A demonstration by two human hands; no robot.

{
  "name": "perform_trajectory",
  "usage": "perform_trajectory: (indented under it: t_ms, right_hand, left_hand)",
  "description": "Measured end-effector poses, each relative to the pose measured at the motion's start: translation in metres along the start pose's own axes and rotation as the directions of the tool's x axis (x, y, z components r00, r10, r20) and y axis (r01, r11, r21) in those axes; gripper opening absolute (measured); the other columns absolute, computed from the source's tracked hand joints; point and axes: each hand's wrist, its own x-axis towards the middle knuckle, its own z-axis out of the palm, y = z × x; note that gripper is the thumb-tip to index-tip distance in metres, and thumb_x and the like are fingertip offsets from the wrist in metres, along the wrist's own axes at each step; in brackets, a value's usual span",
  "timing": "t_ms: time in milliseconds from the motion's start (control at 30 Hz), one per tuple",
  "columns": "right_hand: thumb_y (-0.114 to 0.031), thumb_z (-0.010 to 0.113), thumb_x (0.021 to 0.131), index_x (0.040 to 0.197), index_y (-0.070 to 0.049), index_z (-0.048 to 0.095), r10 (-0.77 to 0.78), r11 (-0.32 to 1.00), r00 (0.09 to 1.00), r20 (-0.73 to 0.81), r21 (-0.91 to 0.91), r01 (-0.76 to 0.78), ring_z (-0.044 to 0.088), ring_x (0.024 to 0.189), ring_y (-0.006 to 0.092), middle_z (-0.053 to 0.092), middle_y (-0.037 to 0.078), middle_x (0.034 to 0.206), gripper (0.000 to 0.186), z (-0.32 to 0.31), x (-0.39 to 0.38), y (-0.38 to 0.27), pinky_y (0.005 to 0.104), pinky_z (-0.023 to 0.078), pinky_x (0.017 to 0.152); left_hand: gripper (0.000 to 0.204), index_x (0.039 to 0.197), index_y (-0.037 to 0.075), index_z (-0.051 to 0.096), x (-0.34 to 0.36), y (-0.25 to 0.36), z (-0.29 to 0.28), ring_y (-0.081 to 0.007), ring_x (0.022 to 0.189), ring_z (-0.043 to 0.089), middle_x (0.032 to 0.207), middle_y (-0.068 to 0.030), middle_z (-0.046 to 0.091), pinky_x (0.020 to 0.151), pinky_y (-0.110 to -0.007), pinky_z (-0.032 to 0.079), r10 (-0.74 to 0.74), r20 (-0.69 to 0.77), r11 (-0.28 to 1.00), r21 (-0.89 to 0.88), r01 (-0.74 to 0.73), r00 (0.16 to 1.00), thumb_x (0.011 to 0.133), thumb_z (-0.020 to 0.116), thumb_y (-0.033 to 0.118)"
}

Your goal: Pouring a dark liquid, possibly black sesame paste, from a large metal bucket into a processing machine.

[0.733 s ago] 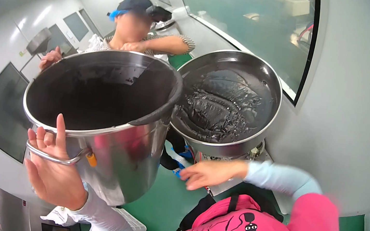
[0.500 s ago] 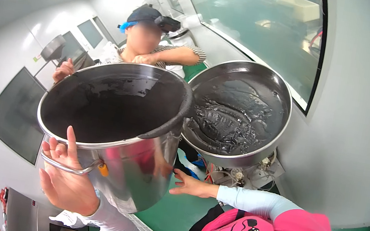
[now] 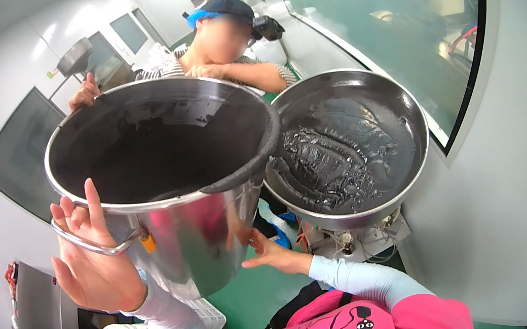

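A tall steel pot (image 3: 194, 243), its inside coated in black, leans with its rim beside a wide round steel pan (image 3: 423, 146) that holds thick, glossy black paste (image 3: 329, 165). My left hand (image 3: 99, 269) is at the pot's near side with the palm up toward me and fingers stretched out. A metal loop handle (image 3: 93, 246) with an orange part crosses in front of that hand. Against the pot's lower right wall, my right hand (image 3: 271, 253) has its fingers spread. Whether it presses on the wall is hard to tell.
Across the pot a co-worker (image 3: 204, 60) in a dark cap has one hand (image 3: 85, 93) at the far left rim. Under the pan stands a machine base (image 3: 369, 241) with hoses. A white crate (image 3: 206, 319) is below the pot, above green floor (image 3: 261, 300). A window (image 3: 384, 24) fills the wall behind.
The pot's rim sits slightly higher and farther left in the picture, and the pan a little right and up. The co-worker's head has shifted right. Both my hands keep their places at the pot.
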Motion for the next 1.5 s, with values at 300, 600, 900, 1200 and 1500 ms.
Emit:
perform_trajectory:
  t_ms: [300,600,900,1200,1500]
  right_hand:
    - [-0.027,0.066,0.068,0.129,0.004,-0.007,-0.007,1.000,1.000,0.005,0.014,0.007,0.008,0.127,0.0269,0.007,0.021,0.135,0.100,0.008,-0.001,-0.005,0.0326,0.010,0.102]
    - [-0.012,0.060,0.069,0.132,-0.005,0.004,0.037,0.995,0.999,0.017,0.097,-0.038,0.005,0.128,0.0191,0.012,0.009,0.136,0.084,0.008,-0.001,-0.009,0.0326,0.011,0.102]
    - [-0.008,0.057,0.070,0.132,-0.007,0.003,0.031,0.993,0.999,-0.007,0.115,-0.030,0.007,0.128,0.0178,0.011,0.008,0.137,0.083,0.010,0.002,0.004,0.0318,0.012,0.102]
    - [-0.009,0.057,0.070,0.132,-0.006,0.004,0.041,0.996,0.999,0.026,0.076,-0.043,0.007,0.128,0.0183,0.014,0.008,0.136,0.082,0.007,-0.003,-0.014,0.0311,0.016,0.100]
    - [-0.010,0.058,0.070,0.133,-0.006,0.002,0.029,0.996,1.000,0.001,0.089,-0.029,0.007,0.128,0.0193,0.010,0.008,0.137,0.085,0.011,-0.002,-0.015,0.0326,0.013,0.102]
  left_hand:
    - [0.052,0.107,-0.012,0.018,0.002,-0.001,-0.001,-0.0272,0.089,0.039,0.099,-0.0238,0.029,0.103,-0.052,0.002,-0.001,0.011,1.000,0.015,0.001,1.000,0.073,0.051,0.009]
    - [0.054,0.106,-0.013,0.018,0.004,-0.003,0.000,-0.0289,0.094,0.038,0.097,-0.0253,0.029,0.103,-0.052,0.002,0.043,0.005,0.999,0.008,-0.043,0.999,0.071,0.053,0.009]
    - [0.055,0.106,-0.014,0.021,0.001,-0.012,0.005,-0.0306,0.096,0.038,0.099,-0.0291,0.032,0.103,-0.052,-0.001,0.034,0.002,0.999,-0.001,-0.034,0.999,0.068,0.054,0.008]
    - [0.054,0.105,-0.014,0.021,0.004,-0.018,0.004,-0.0324,0.096,0.039,0.100,-0.0307,0.031,0.102,-0.054,-0.002,0.061,-0.001,0.998,-0.028,-0.061,0.998,0.068,0.054,0.007]
    - [0.054,0.105,-0.014,0.022,0.006,-0.013,-0.001,-0.0314,0.095,0.039,0.101,-0.0303,0.030,0.102,-0.054,-0.001,0.050,0.006,0.999,-0.021,-0.050,0.999,0.067,0.055,0.007]
